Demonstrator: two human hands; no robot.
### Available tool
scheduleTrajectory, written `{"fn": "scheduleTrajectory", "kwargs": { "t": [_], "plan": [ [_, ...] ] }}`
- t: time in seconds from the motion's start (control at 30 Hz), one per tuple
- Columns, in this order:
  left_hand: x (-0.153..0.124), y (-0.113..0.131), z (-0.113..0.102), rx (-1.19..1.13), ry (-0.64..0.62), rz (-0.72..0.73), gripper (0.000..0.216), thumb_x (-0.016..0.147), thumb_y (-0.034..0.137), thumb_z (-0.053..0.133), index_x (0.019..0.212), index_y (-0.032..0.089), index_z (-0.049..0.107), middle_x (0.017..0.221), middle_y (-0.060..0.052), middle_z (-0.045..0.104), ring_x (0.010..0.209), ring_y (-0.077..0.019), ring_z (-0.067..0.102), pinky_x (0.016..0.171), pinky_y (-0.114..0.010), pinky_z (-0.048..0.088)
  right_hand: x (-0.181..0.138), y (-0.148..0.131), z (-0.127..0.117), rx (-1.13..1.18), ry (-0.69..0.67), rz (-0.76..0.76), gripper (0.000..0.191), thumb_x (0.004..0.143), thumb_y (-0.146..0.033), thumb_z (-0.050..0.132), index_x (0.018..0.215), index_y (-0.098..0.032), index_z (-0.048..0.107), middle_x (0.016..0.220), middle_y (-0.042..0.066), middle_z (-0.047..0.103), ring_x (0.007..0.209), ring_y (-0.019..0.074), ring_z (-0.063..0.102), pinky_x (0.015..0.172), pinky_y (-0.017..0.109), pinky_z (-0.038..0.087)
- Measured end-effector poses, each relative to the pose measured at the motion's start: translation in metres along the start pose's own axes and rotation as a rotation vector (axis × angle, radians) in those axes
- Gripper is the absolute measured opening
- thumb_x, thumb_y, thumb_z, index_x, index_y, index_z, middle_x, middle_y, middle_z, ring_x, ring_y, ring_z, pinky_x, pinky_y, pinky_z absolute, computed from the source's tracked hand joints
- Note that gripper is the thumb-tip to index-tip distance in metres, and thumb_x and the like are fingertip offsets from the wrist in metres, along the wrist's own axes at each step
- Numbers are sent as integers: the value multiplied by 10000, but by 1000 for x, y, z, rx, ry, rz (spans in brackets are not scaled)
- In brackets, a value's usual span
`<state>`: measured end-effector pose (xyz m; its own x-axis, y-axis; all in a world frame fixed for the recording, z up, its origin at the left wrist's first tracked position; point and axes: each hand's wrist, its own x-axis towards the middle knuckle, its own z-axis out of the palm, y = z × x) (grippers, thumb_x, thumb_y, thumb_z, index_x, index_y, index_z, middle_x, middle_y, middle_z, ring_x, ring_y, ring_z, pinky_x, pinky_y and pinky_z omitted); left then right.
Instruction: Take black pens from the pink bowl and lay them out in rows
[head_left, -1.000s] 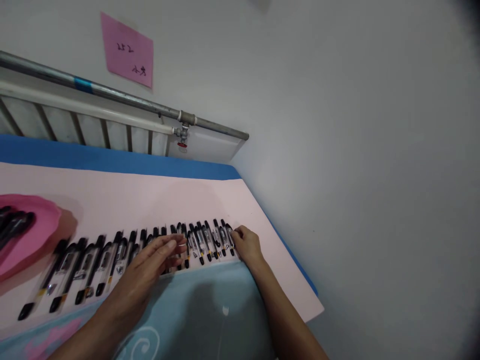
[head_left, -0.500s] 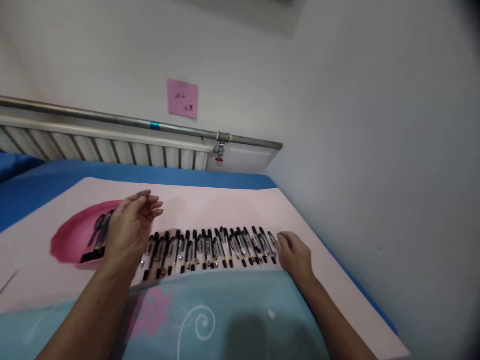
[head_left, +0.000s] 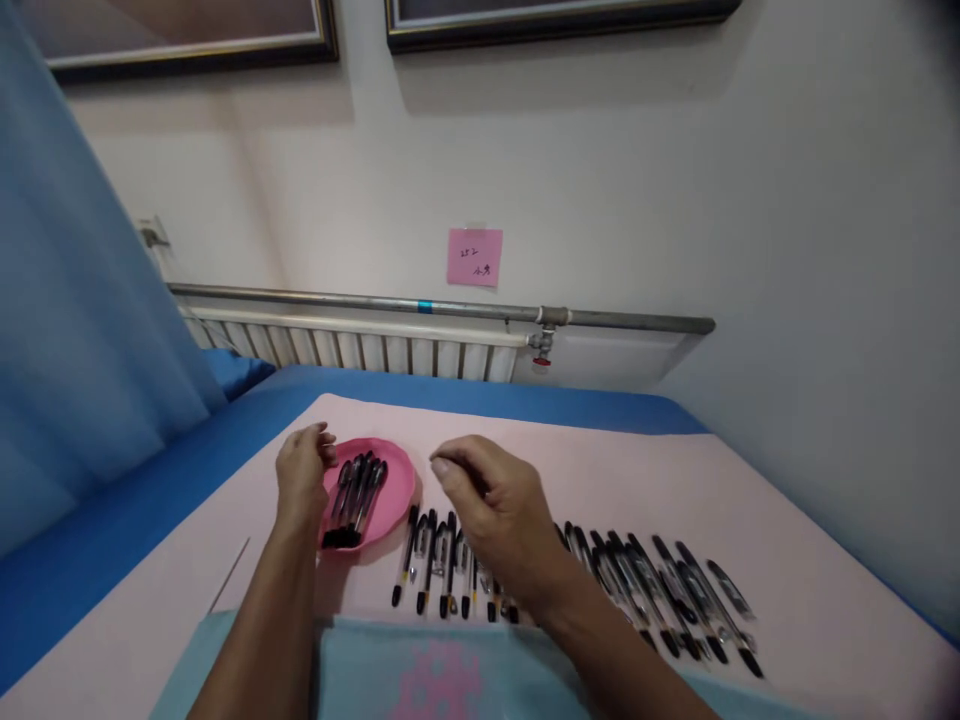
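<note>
A long row of black pens lies side by side on a pale pink sheet. A pink plate at the row's left end holds several more black pens. My left hand is at the plate's left rim, fingers curled against it. My right hand hovers over the left part of the row with its fingers folded in; I see nothing in them. It hides some of the pens beneath it.
A light blue patterned cloth lies along the near edge. Blue bedding surrounds the pink sheet. A blue curtain hangs at left. A radiator, a pipe and a pink note are on the back wall; another wall is close at right.
The view has swung left and up. My left hand moved from the row to the plate's rim. My right hand left the row's right end and came over its left part.
</note>
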<state>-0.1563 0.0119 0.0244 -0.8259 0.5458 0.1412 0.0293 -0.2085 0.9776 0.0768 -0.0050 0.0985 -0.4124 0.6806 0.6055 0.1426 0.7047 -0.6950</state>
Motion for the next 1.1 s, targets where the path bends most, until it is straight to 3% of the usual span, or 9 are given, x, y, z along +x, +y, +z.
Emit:
{"fn": "scheduleTrajectory", "kwargs": {
  "t": [0.13, 0.33, 0.57, 0.7, 0.8, 0.97, 1.1],
  "plan": [
    [-2, -15, -7, 405, -133, -20, 134, 593, 311, 599, 649, 190, 589, 588, -10, 562, 542, -163, 492, 531, -281, 341, 3, 24, 19, 30, -58, 65, 153, 838, -188, 467, 754, -174, 593, 732, 7, 609, 687, 105, 550, 658, 203, 418],
    [-11, -26, 4, 852, -259, 34, 137, 541, 240, 638, 476, 228, 517, 471, -19, 510, 556, -224, 508, 573, -312, 296, 5, 48, 7, 42, -48, 122, 146, 826, -169, 469, 755, -179, 596, 729, -6, 612, 682, 98, 549, 649, 196, 414],
    [-15, -33, 12, 1033, -273, 42, 255, 514, 212, 651, 403, 234, 422, 395, -18, 420, 572, -282, 537, 587, -355, 323, 10, 54, -2, 34, -64, 72, 153, 829, -154, 459, 796, -185, 604, 767, 3, 619, 703, 102, 557, 659, 204, 419],
    [-15, -27, 11, 1041, -294, 32, 267, 554, 231, 641, 378, 228, 440, 380, -23, 431, 541, -254, 528, 570, -341, 326, 11, 60, -3, 1, -54, 67, 158, 831, -150, 450, 807, -185, 602, 780, 11, 620, 724, 109, 556, 679, 217, 414],
    [-21, -19, 16, 875, -372, -16, 196, 629, 326, 623, 486, 210, 557, 440, -6, 486, 483, -184, 484, 517, -297, 323, 11, 65, 2, -22, -85, 112, 156, 828, -160, 453, 795, -182, 604, 798, 23, 628, 742, 122, 555, 688, 230, 411],
    [-55, -7, 42, -32, -590, -348, 200, 636, 346, 693, 689, 160, 643, 585, 12, 565, 516, -98, 489, 512, -222, 379, 4, 78, 23, 99, -270, 302, 156, 834, -220, 462, 859, -187, 613, 794, 17, 648, 697, 117, 571, 640, 213, 414],
    [-74, -3, 56, -225, -578, -464, 186, 626, 262, 726, 751, 138, 665, 645, -10, 625, 578, -103, 559, 593, -228, 440, -1, 88, 34, 113, -264, 424, 150, 788, -259, 525, 880, -173, 607, 738, 12, 627, 644, 117, 552, 579, 205, 394]
  ]
}}
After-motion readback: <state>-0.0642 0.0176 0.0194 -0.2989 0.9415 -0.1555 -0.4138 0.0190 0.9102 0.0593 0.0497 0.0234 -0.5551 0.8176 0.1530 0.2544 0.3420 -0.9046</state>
